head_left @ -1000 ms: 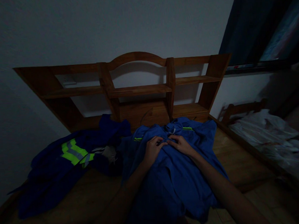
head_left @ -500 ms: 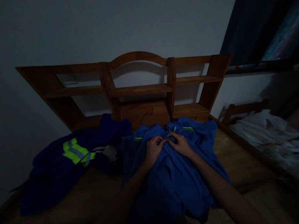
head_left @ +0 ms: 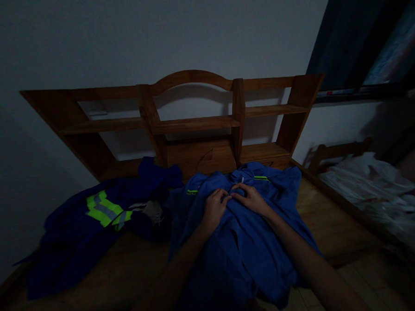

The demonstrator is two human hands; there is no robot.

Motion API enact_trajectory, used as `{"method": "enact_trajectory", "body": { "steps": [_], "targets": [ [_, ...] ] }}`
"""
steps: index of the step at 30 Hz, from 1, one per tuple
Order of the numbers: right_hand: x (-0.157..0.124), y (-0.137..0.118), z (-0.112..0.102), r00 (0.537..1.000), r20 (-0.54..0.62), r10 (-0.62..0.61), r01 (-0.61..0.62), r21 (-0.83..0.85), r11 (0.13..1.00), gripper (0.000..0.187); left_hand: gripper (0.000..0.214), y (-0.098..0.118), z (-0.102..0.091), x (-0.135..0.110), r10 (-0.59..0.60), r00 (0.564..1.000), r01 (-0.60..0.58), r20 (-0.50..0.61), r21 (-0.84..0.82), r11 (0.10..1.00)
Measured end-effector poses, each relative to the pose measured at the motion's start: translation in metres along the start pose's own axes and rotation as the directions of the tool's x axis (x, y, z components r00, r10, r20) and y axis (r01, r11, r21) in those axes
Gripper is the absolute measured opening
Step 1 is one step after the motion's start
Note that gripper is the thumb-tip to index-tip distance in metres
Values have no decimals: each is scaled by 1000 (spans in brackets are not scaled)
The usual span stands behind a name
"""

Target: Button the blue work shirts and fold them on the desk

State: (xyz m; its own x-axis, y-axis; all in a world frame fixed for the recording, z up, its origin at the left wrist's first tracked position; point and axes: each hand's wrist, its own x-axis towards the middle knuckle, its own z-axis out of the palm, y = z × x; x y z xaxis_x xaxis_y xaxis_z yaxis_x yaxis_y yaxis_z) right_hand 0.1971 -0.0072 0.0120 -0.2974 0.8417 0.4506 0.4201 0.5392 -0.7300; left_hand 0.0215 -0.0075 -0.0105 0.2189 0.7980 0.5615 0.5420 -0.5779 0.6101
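Observation:
A blue work shirt (head_left: 264,250) with two short yellow-green strips on its chest lies spread over the wooden desk and hangs past its front edge. My left hand (head_left: 215,205) pinches the cloth at the middle of the front, below the collar area. Close beside it, my right hand (head_left: 249,198) is also closed on the front of the shirt, fingertips almost meeting those of the left. Whatever small part sits between the fingertips is hidden and too dark to make out.
A darker blue garment (head_left: 76,236) with yellow-green and grey reflective bands lies at the left. Behind stands a wooden shelf unit (head_left: 195,124) against the wall. Plastic bags (head_left: 372,179) lie at the right, beyond the desk's edge (head_left: 338,206). A pale curved rim shows at the bottom left.
Both hands stay on the shirt front with only slight finger movement; the left hand has shifted a little to the right. The garments lie as before.

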Motion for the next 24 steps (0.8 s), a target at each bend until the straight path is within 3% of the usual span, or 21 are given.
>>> {"method": "enact_trajectory", "body": {
  "steps": [10,15,20,24],
  "targets": [
    [4,5,-1,1000,11,18,-19,74,997,22,10,2,-2,0,71,996,-71,50,-15,997],
    [4,7,0,999,-13,37,-36,52,998,22,7,0,2,0,-36,999,35,-9,-109,993],
    [1,7,-1,998,22,51,-51,15,999,22,14,-3,2,1,-166,986,165,23,-312,936],
    [1,6,-3,998,52,36,-37,22,999,22,25,-6,4,2,-194,979,205,68,-415,887]
  ]
}}
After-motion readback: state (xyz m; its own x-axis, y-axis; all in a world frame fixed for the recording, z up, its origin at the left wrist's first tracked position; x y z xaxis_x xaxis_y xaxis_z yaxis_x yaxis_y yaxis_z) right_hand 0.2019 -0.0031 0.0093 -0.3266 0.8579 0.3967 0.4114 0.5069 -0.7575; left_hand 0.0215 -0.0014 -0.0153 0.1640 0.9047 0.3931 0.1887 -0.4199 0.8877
